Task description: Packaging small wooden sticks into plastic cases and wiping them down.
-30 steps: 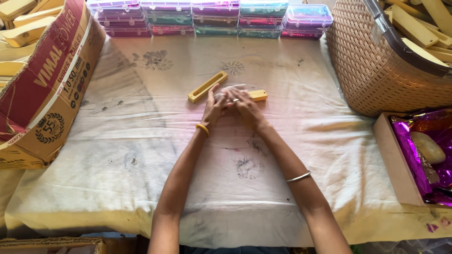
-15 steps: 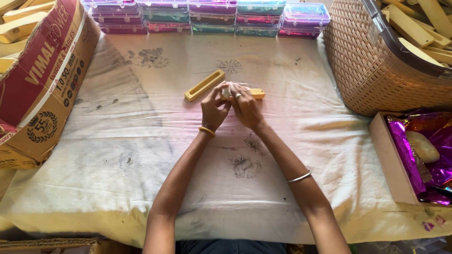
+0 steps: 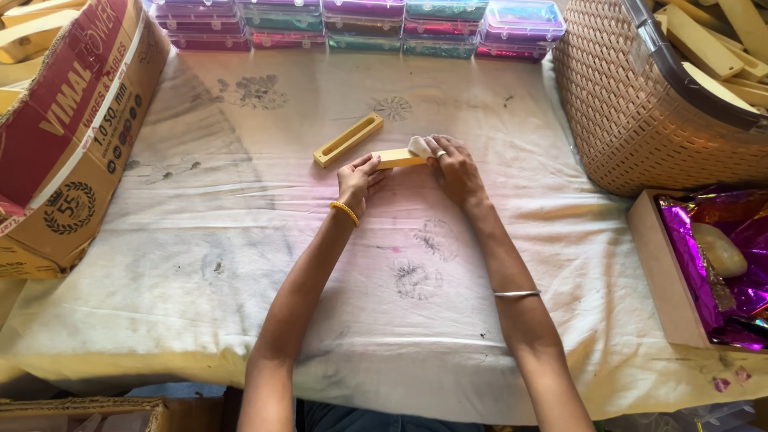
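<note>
Hands are meeting on the yellow bar (image 3: pixel 398 158): my left hand (image 3: pixel 356 182) is pinching its near-left end, and my right hand (image 3: pixel 456 170) is pressing a small white cloth (image 3: pixel 419 146) on its right end. The bar is lying flat on the counter (image 3: pixel 240 240) right in front of me, its long side running left to right and tipping up a little to the right. A yellow slotted bar (image 3: pixel 348 139) is lying just beside it, up and to the left, nearer my left hand.

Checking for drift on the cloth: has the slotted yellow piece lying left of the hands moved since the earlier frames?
No. The slotted yellow piece lies at the same angle, just left of the round floral print on the cloth, as before. Only the hands shifted.
</note>
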